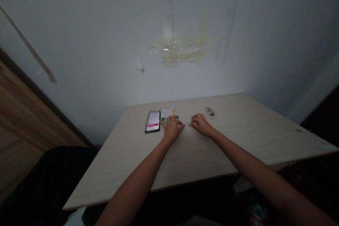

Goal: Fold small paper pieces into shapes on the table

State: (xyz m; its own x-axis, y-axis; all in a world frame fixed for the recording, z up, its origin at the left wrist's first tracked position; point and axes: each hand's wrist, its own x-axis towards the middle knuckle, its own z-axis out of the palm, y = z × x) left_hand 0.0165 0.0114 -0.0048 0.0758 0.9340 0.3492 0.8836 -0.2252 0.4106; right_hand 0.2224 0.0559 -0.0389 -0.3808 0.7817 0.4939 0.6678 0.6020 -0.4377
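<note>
A small pale, thin piece (186, 124) lies low over the table between my two hands; it is too small and dim to tell its kind. My left hand (173, 128) pinches its left end, the other fingers curving over the lower part of a printed sheet (168, 111). At the right end, my right hand (201, 125) has its thumb and fingertips closed together on the piece. Just left of my left hand a black-edged phone (153, 122) lies face up, its screen lit and partly blurred out. Both forearms reach in from the front edge.
A small folded, dark patterned paper-like thing (210, 111) lies behind my right hand. The pale wooden table (127, 159) meets a grey wall (106, 60) bearing peeling tape (182, 51). A dark seat-like shape (50, 183) stands to the left; a wooden panel (23, 120) rises behind it.
</note>
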